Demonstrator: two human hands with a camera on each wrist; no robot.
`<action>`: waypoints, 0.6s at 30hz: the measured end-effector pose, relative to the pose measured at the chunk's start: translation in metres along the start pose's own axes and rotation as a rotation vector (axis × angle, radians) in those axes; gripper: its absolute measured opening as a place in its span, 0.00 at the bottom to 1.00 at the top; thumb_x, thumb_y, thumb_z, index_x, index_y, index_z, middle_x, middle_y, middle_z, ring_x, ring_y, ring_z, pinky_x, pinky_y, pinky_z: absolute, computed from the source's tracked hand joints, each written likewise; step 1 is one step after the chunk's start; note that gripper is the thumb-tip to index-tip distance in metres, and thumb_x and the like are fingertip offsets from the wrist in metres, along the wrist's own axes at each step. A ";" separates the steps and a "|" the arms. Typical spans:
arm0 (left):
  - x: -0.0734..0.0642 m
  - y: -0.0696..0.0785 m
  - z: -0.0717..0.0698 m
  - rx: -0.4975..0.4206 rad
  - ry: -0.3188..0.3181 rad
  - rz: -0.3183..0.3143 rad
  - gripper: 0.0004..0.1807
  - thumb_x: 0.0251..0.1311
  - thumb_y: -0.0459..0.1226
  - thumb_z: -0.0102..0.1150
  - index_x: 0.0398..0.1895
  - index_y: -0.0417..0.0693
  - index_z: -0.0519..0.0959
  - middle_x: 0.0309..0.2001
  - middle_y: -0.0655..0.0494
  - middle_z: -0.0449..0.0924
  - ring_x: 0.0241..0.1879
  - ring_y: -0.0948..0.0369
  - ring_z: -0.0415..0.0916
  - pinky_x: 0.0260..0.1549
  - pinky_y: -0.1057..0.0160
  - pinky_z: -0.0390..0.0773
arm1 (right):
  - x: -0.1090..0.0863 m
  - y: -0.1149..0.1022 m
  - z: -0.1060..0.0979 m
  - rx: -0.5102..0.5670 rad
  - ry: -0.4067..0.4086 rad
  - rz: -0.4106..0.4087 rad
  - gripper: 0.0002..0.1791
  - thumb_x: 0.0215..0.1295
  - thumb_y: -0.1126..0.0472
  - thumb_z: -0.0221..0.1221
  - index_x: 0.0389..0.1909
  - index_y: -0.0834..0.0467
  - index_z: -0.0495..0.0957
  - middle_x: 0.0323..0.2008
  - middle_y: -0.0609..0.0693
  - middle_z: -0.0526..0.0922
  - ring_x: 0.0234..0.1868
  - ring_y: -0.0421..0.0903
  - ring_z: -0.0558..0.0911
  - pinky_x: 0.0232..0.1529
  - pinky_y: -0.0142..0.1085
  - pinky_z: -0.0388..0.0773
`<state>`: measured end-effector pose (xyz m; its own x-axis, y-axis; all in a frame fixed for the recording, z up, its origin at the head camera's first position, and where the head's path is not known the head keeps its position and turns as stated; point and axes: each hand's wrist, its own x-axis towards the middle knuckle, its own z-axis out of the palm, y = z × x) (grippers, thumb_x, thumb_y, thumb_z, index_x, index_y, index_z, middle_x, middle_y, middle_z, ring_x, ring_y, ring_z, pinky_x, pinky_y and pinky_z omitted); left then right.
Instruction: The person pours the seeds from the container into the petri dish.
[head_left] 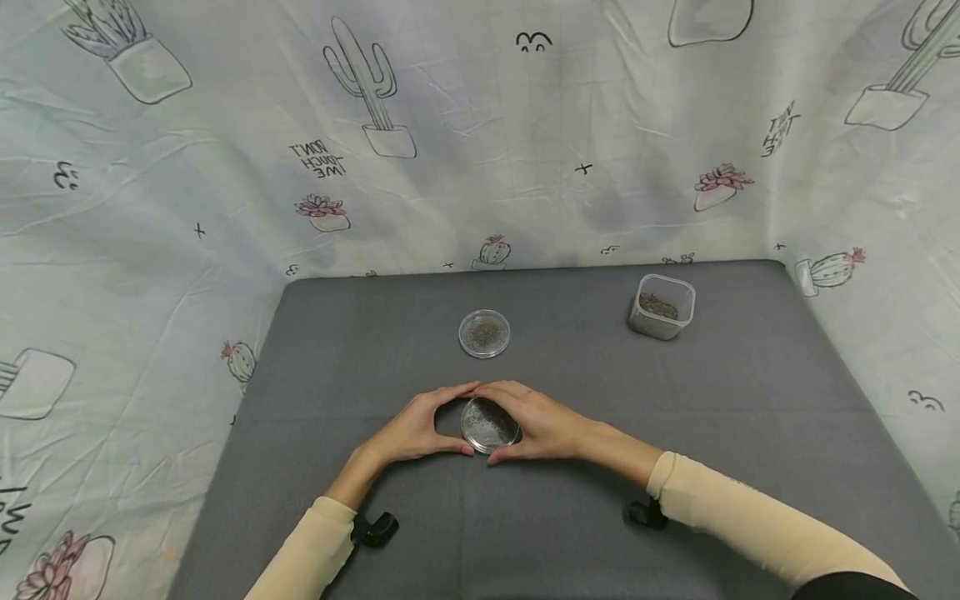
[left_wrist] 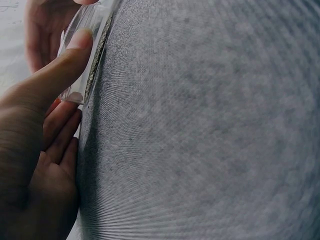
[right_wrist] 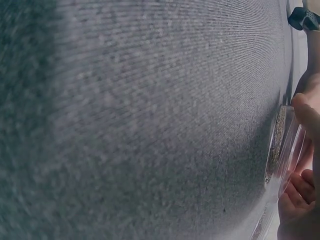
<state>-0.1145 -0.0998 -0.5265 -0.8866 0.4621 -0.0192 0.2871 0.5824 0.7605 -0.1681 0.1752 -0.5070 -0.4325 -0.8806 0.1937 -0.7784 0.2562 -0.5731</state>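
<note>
A round clear petri dish [head_left: 489, 428] with a layer of fine grains in it stands on the grey table between both hands. My left hand [head_left: 416, 429] curves round its left side, thumb at the near edge and fingers at the far edge. From the right, my right hand [head_left: 551, 425] grips the dish between thumb and fingers. The fingertips of both hands meet at the far rim. In the left wrist view the left thumb [left_wrist: 70, 60] lies against the clear wall, above the band of grains. The right wrist view shows the dish [right_wrist: 276, 142] edge-on, low on the cloth.
Beyond the hands stands a second petri dish [head_left: 484, 334] with brownish grains. A clear square plastic tub [head_left: 662, 307], partly filled with brown grainy material, sits at the back right. A cactus-print curtain [head_left: 450, 108] hangs behind the grey table [head_left: 360, 350].
</note>
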 end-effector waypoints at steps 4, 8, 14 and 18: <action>0.000 -0.002 0.001 0.006 0.002 0.011 0.54 0.52 0.47 0.86 0.83 0.52 0.68 0.79 0.56 0.75 0.77 0.52 0.74 0.75 0.44 0.75 | 0.001 0.000 0.002 -0.036 -0.013 0.005 0.54 0.57 0.40 0.81 0.78 0.61 0.69 0.74 0.57 0.77 0.75 0.52 0.77 0.73 0.48 0.80; 0.000 -0.003 0.000 0.001 -0.002 0.013 0.55 0.51 0.46 0.87 0.83 0.51 0.69 0.79 0.56 0.75 0.77 0.52 0.74 0.75 0.44 0.75 | 0.002 -0.001 0.004 -0.052 -0.022 0.024 0.55 0.57 0.39 0.80 0.79 0.60 0.68 0.74 0.56 0.77 0.75 0.52 0.77 0.73 0.47 0.80; 0.000 -0.004 0.000 0.011 -0.006 0.030 0.56 0.50 0.46 0.88 0.83 0.52 0.68 0.79 0.56 0.75 0.77 0.53 0.75 0.75 0.46 0.76 | 0.002 -0.005 0.006 -0.091 -0.023 0.031 0.55 0.57 0.37 0.79 0.78 0.61 0.69 0.73 0.56 0.77 0.74 0.52 0.78 0.72 0.47 0.82; 0.001 -0.005 -0.001 0.017 -0.005 0.037 0.56 0.51 0.48 0.87 0.84 0.53 0.68 0.79 0.55 0.75 0.76 0.53 0.75 0.74 0.46 0.76 | 0.002 -0.004 0.007 -0.110 -0.019 0.032 0.55 0.58 0.37 0.79 0.78 0.61 0.69 0.74 0.56 0.77 0.75 0.51 0.78 0.72 0.46 0.82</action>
<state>-0.1166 -0.1027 -0.5298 -0.8735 0.4868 0.0051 0.3255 0.5764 0.7496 -0.1624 0.1695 -0.5096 -0.4505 -0.8782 0.1609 -0.8097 0.3260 -0.4879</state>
